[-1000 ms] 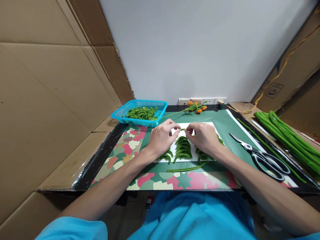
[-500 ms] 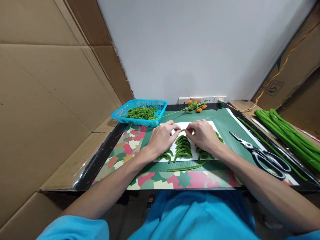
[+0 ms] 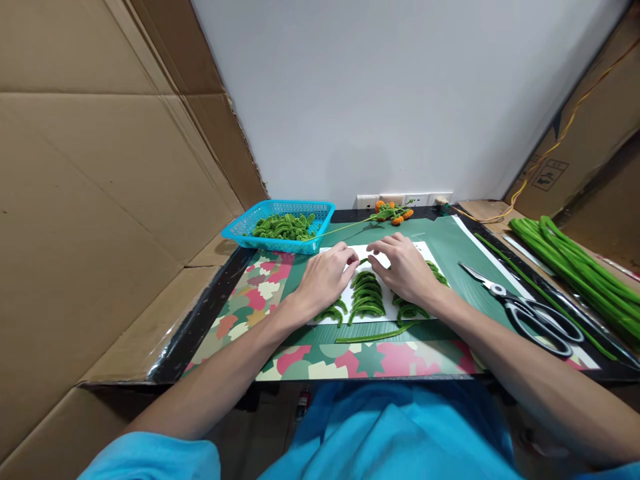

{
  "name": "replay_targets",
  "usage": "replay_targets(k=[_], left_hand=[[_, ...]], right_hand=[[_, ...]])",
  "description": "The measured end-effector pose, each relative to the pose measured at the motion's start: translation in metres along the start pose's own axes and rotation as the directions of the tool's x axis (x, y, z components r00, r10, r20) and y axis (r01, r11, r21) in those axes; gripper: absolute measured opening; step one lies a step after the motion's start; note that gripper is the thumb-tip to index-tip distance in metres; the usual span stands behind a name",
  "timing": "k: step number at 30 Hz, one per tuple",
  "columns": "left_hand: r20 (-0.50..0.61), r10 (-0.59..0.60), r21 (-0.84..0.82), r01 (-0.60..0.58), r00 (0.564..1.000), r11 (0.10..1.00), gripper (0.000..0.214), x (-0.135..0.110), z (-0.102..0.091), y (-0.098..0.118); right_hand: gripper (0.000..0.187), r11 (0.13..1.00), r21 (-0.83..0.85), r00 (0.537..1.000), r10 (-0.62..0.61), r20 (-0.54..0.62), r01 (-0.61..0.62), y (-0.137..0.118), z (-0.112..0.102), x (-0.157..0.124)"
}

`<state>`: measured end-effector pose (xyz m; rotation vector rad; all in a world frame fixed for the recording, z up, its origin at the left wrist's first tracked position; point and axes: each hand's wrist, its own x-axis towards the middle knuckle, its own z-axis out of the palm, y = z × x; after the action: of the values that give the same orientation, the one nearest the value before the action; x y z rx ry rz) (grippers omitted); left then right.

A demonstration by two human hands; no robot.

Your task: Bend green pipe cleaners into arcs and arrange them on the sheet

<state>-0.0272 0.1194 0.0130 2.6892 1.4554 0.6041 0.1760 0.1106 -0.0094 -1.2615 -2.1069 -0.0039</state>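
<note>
Over a white sheet (image 3: 346, 319), my left hand (image 3: 325, 275) pinches one end of a short green pipe cleaner piece (image 3: 364, 261). My right hand (image 3: 404, 268) is beside the piece's other end, with thumb and fingers apart and nothing visible between them. Below the hands, a column of curved green pipe cleaner pieces (image 3: 367, 297) lies on the sheet. More curved pieces (image 3: 410, 310) show under my right wrist, and others (image 3: 333, 312) by my left one; my hands partly cover both groups. A longer green pipe cleaner (image 3: 375, 337) rests along the near edge.
Black-handled scissors (image 3: 520, 307) lie open at the right of the green mat (image 3: 450, 240). Beyond them is a bundle of long green pipe cleaners (image 3: 580, 277). A blue basket (image 3: 235, 233) of green pieces stands back left, near an orange pipe cleaner flower stem (image 3: 387, 213).
My right thumb and fingers have come apart and let go of the short piece's right end. My left hand keeps its pinch, shifted very slightly left.
</note>
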Motion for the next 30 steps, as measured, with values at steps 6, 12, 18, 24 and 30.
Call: replay_targets(k=[6, 12, 18, 24, 30], left_hand=[[0.042, 0.071, 0.065, -0.073, 0.997, 0.995, 0.020, 0.002, 0.004, -0.009], [0.067, 0.158, 0.116, -0.165, 0.985, 0.980, 0.023, 0.005, 0.006, -0.009], [0.125, 0.232, 0.125, -0.248, 0.965, 0.961, 0.021, 0.005, 0.006, -0.009], [0.136, 0.222, 0.052, -0.230, 0.966, 0.972, 0.021, 0.004, 0.003, -0.010], [0.127, 0.223, 0.097, -0.236, 0.967, 0.967, 0.030, 0.003, 0.003, -0.006]], right_hand=[[0.028, 1.000, 0.017, 1.000, -0.024, 0.012, 0.024, -0.002, -0.006, -0.001], [0.027, 1.000, 0.018, 0.997, -0.023, 0.067, 0.022, -0.004, -0.011, -0.001], [0.034, 0.998, 0.007, 0.994, -0.055, 0.089, 0.055, -0.004, -0.012, -0.001], [0.038, 0.996, -0.020, 0.988, -0.087, 0.124, 0.090, -0.004, -0.011, -0.002], [0.035, 0.994, -0.026, 0.987, -0.103, 0.123, 0.107, -0.004, -0.014, -0.002]])
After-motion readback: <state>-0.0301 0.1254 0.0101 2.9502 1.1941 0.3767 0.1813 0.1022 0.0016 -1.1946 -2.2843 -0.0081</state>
